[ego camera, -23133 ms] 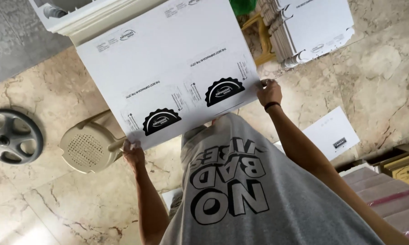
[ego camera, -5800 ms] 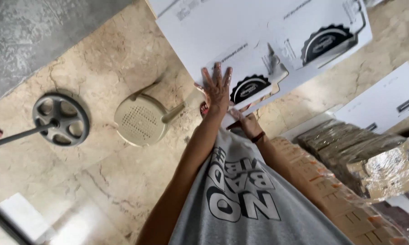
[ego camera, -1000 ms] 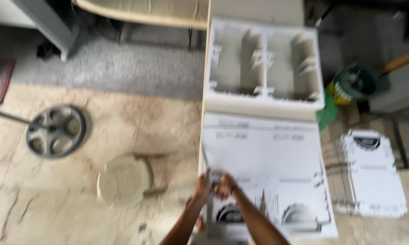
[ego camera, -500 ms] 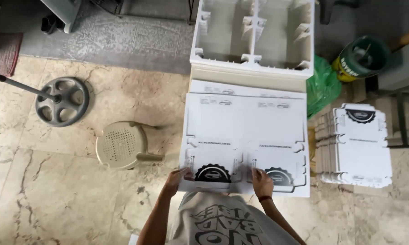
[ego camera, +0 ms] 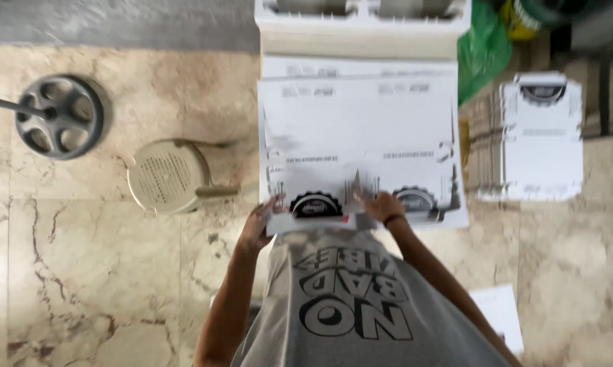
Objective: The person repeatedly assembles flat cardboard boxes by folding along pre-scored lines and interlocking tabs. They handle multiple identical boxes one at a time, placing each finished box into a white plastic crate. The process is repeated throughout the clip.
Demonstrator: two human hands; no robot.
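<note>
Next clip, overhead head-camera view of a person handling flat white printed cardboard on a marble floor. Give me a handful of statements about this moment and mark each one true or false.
1. Both hands are at the near edge of the flat white cardboard sheet. True: the left hand grips its near left corner and the right hand rests on it further right.
2. A beige round stool stands left of the sheet. True.
3. The stack of white sheets lies left of the stool. False: it lies right of the sheet being handled.
4. The grey wheel-shaped stand base sits on top of the sheet. False: it rests on the marble floor, far left.
</note>
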